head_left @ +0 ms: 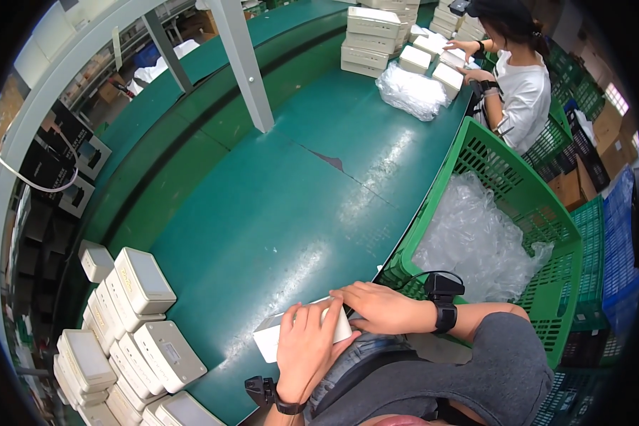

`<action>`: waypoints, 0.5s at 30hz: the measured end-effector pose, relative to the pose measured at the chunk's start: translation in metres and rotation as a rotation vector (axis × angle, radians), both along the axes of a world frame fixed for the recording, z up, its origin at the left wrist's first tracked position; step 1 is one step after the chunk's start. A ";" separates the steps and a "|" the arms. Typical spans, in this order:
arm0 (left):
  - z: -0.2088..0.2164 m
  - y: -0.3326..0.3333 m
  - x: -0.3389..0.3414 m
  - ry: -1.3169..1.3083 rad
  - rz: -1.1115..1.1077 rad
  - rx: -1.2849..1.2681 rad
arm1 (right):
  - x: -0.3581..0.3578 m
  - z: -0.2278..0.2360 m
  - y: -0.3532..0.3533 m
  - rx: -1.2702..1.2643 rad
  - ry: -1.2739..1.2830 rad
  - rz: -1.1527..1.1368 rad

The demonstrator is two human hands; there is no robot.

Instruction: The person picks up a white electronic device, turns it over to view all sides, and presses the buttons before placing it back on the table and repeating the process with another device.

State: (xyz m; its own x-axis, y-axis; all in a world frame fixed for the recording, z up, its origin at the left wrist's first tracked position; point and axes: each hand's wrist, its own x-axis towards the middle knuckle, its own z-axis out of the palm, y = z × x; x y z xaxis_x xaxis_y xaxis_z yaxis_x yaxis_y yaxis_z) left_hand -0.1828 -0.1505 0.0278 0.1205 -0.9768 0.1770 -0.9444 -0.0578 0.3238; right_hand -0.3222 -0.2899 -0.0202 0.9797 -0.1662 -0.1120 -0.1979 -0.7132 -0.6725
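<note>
A white rectangular box-shaped unit is at the near edge of the green work surface, in front of my body. Across its top lies my left hand, fingers bent over the far side and thumb along the near side, gripping it. My right hand closes on the unit's right end, with fingertips at the upper corner and the thumb below. My hands cover much of its top and right end. To the left, similar cream units with grey panels stand in uneven stacks.
A green crate of clear plastic bags stands at my right, against the table edge. A grey post rises from the green table. Farther off, a person handles cream boxes beside a bagged bundle and tall stacks.
</note>
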 end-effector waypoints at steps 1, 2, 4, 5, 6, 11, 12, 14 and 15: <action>0.000 0.000 0.001 0.004 -0.008 0.020 | -0.001 0.000 0.000 -0.014 -0.017 0.000; -0.001 0.000 0.000 0.004 -0.009 0.022 | -0.001 0.000 0.000 -0.012 -0.017 -0.002; -0.002 0.000 0.001 0.016 -0.014 0.009 | 0.000 0.001 0.000 -0.007 -0.026 -0.007; -0.002 0.000 0.002 0.019 -0.016 0.002 | 0.001 0.001 -0.001 -0.005 -0.033 -0.009; -0.001 0.000 0.001 0.014 -0.016 0.002 | 0.001 0.001 -0.001 -0.005 -0.038 -0.010; -0.002 0.002 -0.004 -0.022 0.002 0.008 | 0.001 0.002 -0.002 -0.019 -0.055 -0.015; -0.003 0.001 -0.003 -0.025 0.001 0.017 | 0.002 0.002 -0.002 -0.012 -0.058 -0.016; -0.003 0.001 -0.001 -0.023 -0.002 0.030 | 0.003 0.001 -0.003 -0.003 -0.056 -0.019; -0.003 0.001 0.000 -0.022 -0.007 0.027 | 0.004 0.001 -0.003 -0.003 -0.054 -0.019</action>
State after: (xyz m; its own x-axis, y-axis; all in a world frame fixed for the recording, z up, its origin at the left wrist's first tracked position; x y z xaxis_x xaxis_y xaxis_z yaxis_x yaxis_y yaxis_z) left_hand -0.1833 -0.1496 0.0247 0.1102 -0.9820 0.1534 -0.9515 -0.0597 0.3018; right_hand -0.3186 -0.2932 -0.0195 0.9810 -0.1849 -0.0582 -0.1744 -0.7114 -0.6808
